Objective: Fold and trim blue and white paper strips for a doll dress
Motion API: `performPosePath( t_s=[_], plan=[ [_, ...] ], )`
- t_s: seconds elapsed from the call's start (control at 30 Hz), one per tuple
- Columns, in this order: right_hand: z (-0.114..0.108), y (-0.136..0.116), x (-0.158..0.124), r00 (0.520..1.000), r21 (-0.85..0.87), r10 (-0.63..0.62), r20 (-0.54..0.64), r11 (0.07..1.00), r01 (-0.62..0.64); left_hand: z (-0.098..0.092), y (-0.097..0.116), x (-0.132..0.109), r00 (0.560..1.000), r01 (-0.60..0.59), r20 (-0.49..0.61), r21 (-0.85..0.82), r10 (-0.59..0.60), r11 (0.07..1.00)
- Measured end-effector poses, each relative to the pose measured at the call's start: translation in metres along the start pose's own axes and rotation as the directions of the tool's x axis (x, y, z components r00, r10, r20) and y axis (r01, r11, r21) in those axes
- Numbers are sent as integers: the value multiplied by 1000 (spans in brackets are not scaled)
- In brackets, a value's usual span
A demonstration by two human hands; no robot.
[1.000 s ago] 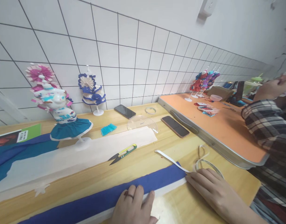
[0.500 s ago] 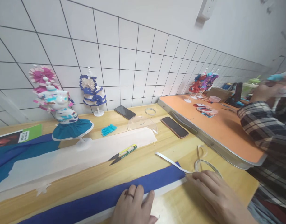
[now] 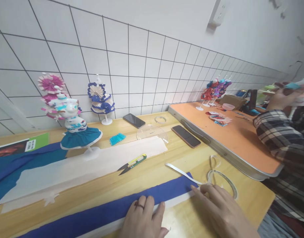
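Running diagonally across the near table is a folded blue strip (image 3: 97,211), apparently paper, with a white band (image 3: 179,200) along its near edge. My left hand (image 3: 143,216) lies on it with fingers stretched out, pressing it down. At the strip's right end, my right hand (image 3: 223,208) rests with its thumb tip on the corner and the other fingers bent beside it, apart from the thumb. A narrow white tape (image 3: 181,171) leads past that corner to a loose coil (image 3: 225,178) behind the right hand. Thread snips (image 3: 133,163) lie beyond the strip.
Pale paper sheets (image 3: 67,168) lie farther back, near a dress form in a teal skirt (image 3: 81,138). Two phones (image 3: 134,120) and a clear disc (image 3: 149,133) are behind. Right, an orange table (image 3: 231,142) adjoins; a person in a plaid sleeve (image 3: 276,129) works there.
My right thumb has moved left onto the strip's corner, away from the other fingers. My left hand stays on the strip. The view has shifted slightly.
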State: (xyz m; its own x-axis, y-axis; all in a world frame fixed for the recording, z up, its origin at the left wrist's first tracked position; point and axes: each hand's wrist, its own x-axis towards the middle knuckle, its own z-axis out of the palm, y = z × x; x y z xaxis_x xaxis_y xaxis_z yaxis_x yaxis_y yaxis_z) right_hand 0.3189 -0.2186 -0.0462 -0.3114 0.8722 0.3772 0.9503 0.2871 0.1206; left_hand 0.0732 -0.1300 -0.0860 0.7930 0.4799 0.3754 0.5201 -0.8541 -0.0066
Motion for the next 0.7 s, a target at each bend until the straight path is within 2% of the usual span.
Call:
performPosePath(
  t_s=[0.1, 0.13, 0.23, 0.3, 0.4, 0.53, 0.63, 0.7],
  plan=[
    [15, -35, 12, 997, 95, -58, 41, 994, 54, -5, 1, 1, 999, 9, 42, -9, -8, 1000],
    [21, -45, 15, 998, 106, -54, -12, 993, 55, -6, 1, 1, 999, 9, 53, -11, -9, 1000],
    [32, -60, 18, 998, 63, -38, -56, 997, 42, -8, 2, 2, 997, 9, 81, -19, -7, 1000],
    [31, -53, 14, 999, 0, -29, -25, 1000, 29, -8, 2, 3, 995, 11, 96, -28, -8, 1000],
    [23, -25, -1, 999, -98, -13, 48, 995, 17, -6, 1, 2, 993, 9, 117, -39, -4, 999],
    [19, 5, -24, 988, -178, 139, 65, 976, -126, -5, 2, 1, 993, 11, 122, -39, -6, 999],
    [19, 1, -26, 971, -155, 237, 43, 961, -228, -5, 2, 0, 994, 12, 108, -37, -8, 999],
    [18, -11, -20, 966, -99, 253, -50, 961, -257, -6, 2, 0, 995, 13, 97, -34, -9, 999]
  ],
)
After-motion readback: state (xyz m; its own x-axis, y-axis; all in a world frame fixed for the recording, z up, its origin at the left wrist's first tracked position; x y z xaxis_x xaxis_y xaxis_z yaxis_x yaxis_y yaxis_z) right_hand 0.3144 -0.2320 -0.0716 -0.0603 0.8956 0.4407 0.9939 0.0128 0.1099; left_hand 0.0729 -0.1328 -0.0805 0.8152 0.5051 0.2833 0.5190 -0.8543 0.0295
